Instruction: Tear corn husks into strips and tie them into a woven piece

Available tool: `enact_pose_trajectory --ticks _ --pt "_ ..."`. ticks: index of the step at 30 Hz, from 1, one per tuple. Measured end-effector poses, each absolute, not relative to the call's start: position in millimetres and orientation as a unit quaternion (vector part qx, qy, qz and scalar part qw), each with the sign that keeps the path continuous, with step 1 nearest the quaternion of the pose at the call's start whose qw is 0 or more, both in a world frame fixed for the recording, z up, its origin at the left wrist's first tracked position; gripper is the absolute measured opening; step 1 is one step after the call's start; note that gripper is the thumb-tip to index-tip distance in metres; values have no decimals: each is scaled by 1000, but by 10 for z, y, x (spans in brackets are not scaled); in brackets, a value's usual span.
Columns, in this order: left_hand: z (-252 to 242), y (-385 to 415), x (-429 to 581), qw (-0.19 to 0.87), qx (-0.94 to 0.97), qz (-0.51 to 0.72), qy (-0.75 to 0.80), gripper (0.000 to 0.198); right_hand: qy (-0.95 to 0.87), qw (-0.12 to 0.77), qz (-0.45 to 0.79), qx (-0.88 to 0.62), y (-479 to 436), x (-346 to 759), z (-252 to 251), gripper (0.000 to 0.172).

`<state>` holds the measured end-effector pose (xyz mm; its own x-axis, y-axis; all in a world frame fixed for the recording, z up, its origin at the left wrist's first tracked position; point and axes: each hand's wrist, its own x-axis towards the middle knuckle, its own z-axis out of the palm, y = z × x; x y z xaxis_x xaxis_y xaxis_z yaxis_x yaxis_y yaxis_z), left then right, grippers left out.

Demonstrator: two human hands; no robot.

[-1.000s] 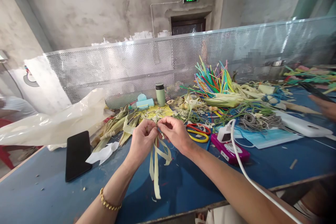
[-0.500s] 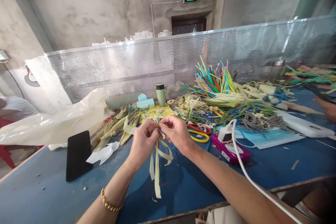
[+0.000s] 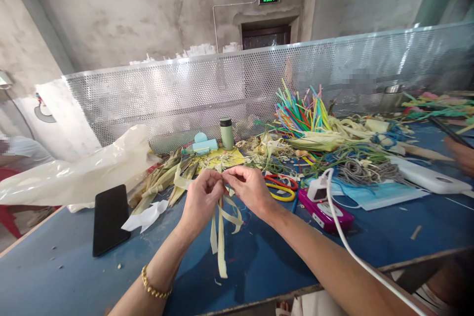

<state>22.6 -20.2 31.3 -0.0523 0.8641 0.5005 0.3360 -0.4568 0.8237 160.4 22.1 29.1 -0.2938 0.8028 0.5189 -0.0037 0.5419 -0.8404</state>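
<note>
Mid-frame, the left hand (image 3: 204, 193) and right hand (image 3: 249, 191) hide part of the pale strips (image 3: 221, 244), another person's hand (image 3: 462, 155) at the right edge is blurred and cut off, and the left edge crops the plastic sheet (image 3: 85, 170).

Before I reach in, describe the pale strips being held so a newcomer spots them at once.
Find the blue table. Above it, mid-view, the left hand and right hand come together, with the pale strips hanging beneath. Unlike the dry-looking leafy bundle lying behind, these dangle from the hands as narrow ribbons.
</note>
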Motion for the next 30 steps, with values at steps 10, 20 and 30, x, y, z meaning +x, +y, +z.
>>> enact_pose_trajectory --ticks 10,20,30 --pt "352 -212 235 283 640 563 440 10 -605 530 517 -293 197 1550 309 24" --pt "336 -217 258 279 623 576 449 11 -678 535 405 -301 221 1546 262 17" --pt "300 -215 241 242 636 567 465 11 -761 520 261 -286 228 1609 290 16"
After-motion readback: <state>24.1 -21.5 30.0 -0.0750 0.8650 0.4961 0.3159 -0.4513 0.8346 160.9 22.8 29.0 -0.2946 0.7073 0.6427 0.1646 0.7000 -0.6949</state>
